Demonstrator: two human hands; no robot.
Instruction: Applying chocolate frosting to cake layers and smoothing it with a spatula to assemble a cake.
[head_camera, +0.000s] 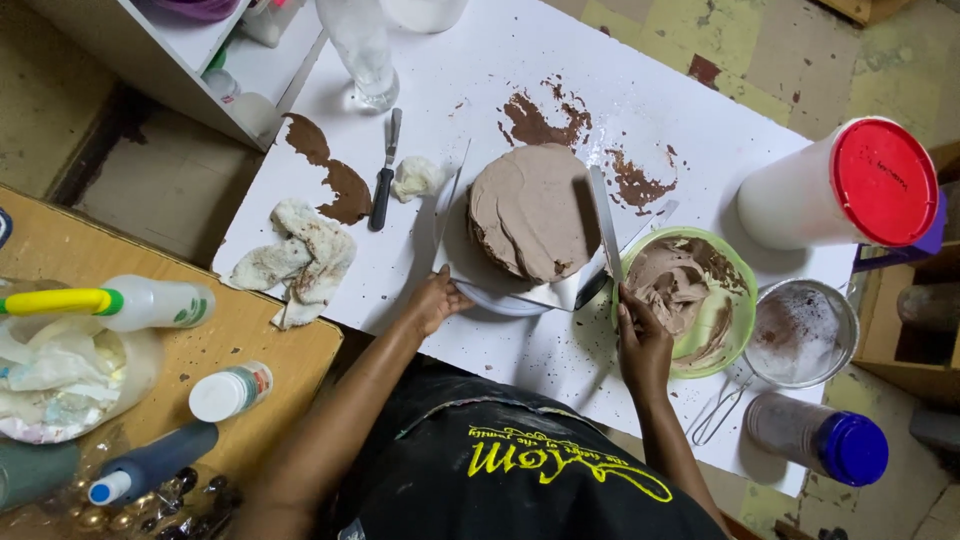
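The cake (530, 210), covered in pale brown frosting, is sitting on a white plate (500, 298) near the middle of a white table (450, 90). The left hand (435, 300) is gripping the plate's near rim, fingers curled over the edge. The right hand (640, 340) is closed around the handle of a long spatula (603, 225), holding its blade upright against the cake's right side. Just right of the cake, a green bowl (735, 310) is holding more frosting, and the right hand is hovering over its left rim. Beyond the bowl, a white tub (800, 195) with a red lid is lying on its side, and a metal sieve (800, 335) is sitting near a blue-capped jar (815, 435). Left of the cake, a small knife (385, 175) is lying near a smeared cloth (300, 255). Brown smears are marking the table around the cake.
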